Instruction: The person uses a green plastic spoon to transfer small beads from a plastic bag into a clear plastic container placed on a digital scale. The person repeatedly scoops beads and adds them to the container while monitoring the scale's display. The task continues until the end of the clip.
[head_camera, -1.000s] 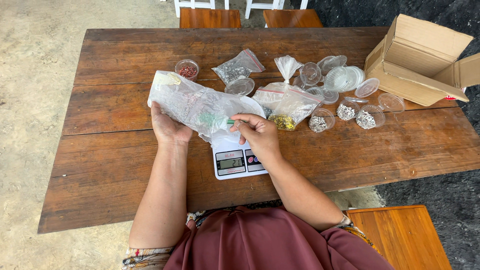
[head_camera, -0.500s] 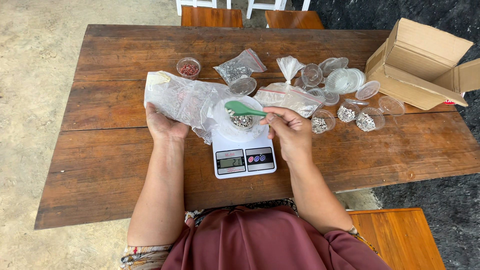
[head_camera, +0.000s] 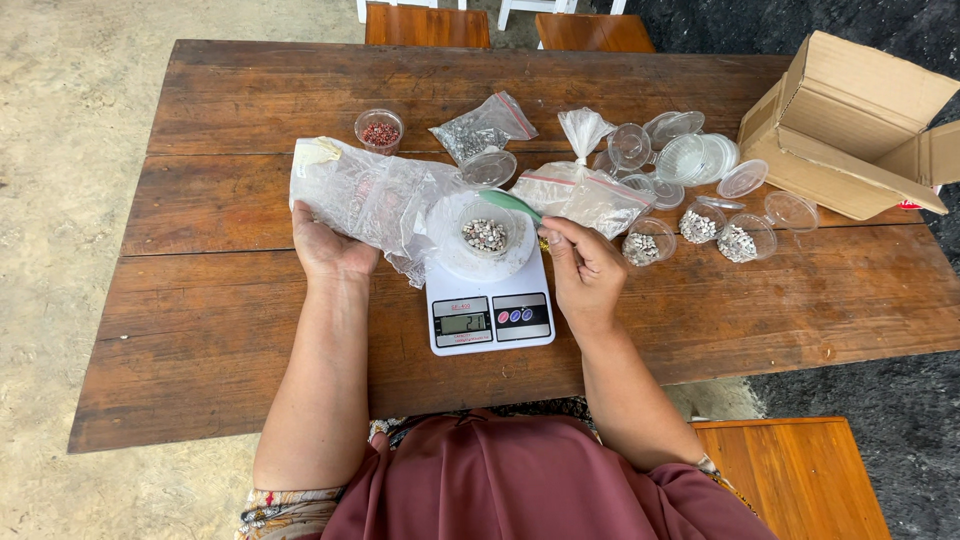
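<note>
1. The table (head_camera: 250, 330) fills the view, dark wood planks, with me leaning over its near edge.
2. Far right sits an open cardboard box (head_camera: 850, 130), flaps up.
3. My left hand (head_camera: 330, 245) is clamped on the near edge of a big clear bag (head_camera: 370, 195), which lies crumpled just left of the scale.
4. The scale (head_camera: 490, 310) is right in front of me, white, its display facing me.
5. My right hand (head_camera: 585, 270) hovers at the scale's right edge, fingers pinched tight on a green scoop (head_camera: 510, 203).
6. The scoop's head reaches over the cup (head_camera: 482, 235); whether it touches the rim, I cannot tell.
7. That clear cup stands on the scale's plate with a small pile of pale pebbles (head_camera: 485, 235) in its bottom.
8. Beyond the scale lie smaller sealed bags (head_camera: 590, 198) of grit.
9. Right of them, filled cups (head_camera: 720, 232) and empty lids cluster near the box.
10. Back left, apart from the others, a little cup of red bits (head_camera: 380, 130) stands alone.
</note>
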